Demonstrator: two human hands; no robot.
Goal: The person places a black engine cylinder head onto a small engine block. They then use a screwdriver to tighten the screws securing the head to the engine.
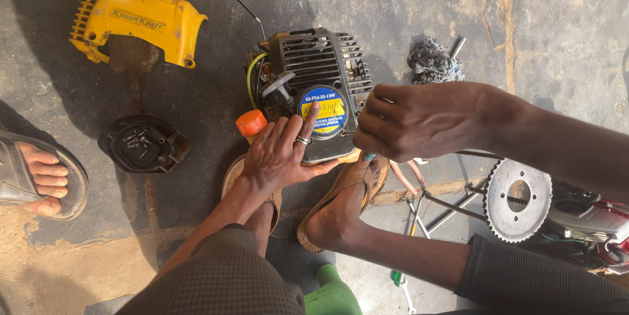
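One small black engine (314, 86) sits on the dark concrete floor (406, 7), just in front of the person's two sandalled feet. Its ribbed black housing faces up, and a round blue-and-yellow label (325, 111) lies on the near part of the cover. A single orange cap (251, 122) sticks out at its left side, and one yellow-green hose (251, 74) curves along the left edge.

The left hand (282, 154) lies flat and open on the engine cover, fingers spread, with one ring on a finger and a fingertip resting on the round label. The right hand (413, 120) is curled closed at the engine's right edge; what it pinches is hidden by the knuckles, though a small teal tip shows just under it.

Further out, one yellow plastic cover (134, 21) with a long dark label on its top lies upper left, well apart from the engine. One black round cover (143, 143) lies left of the engine, holding several dark screws. A grey tangled rag (432, 61) lies behind the right hand. One toothed metal sprocket (519, 199) with a chain sits at the right. Another person's sandalled foot (39, 174) shows at the left edge.
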